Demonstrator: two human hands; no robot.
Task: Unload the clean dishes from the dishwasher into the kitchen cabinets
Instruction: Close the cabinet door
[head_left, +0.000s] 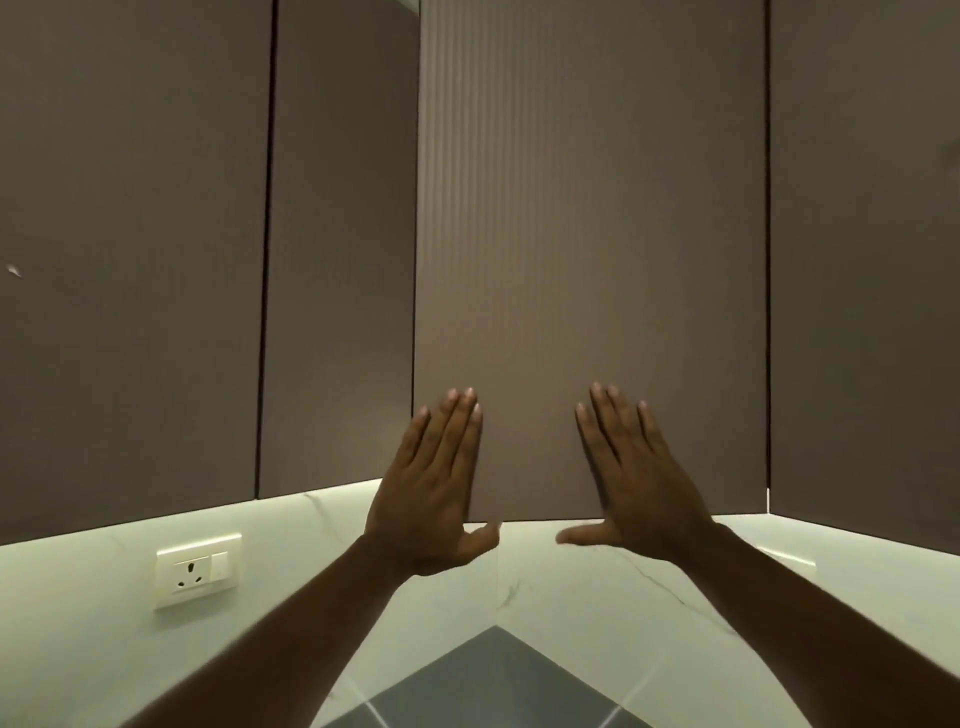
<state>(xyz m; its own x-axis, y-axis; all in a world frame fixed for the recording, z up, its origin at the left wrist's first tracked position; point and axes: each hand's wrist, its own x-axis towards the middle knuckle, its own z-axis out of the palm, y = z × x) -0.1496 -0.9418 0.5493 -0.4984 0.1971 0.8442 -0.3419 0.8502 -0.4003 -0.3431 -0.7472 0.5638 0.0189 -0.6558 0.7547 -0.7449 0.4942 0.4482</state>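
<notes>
Cabinet door (587, 234) upright, long axis vertical, left hand (431, 488), right hand (641, 478) flat against it

A white wall socket (198, 569) with a switch beside it sits on the pale marble-look backsplash (93, 634) at the near left. A lit strip glows along the top of the backsplash. At the near bottom centre, a dark grey countertop (493, 686) meets the backsplash corner.
</notes>
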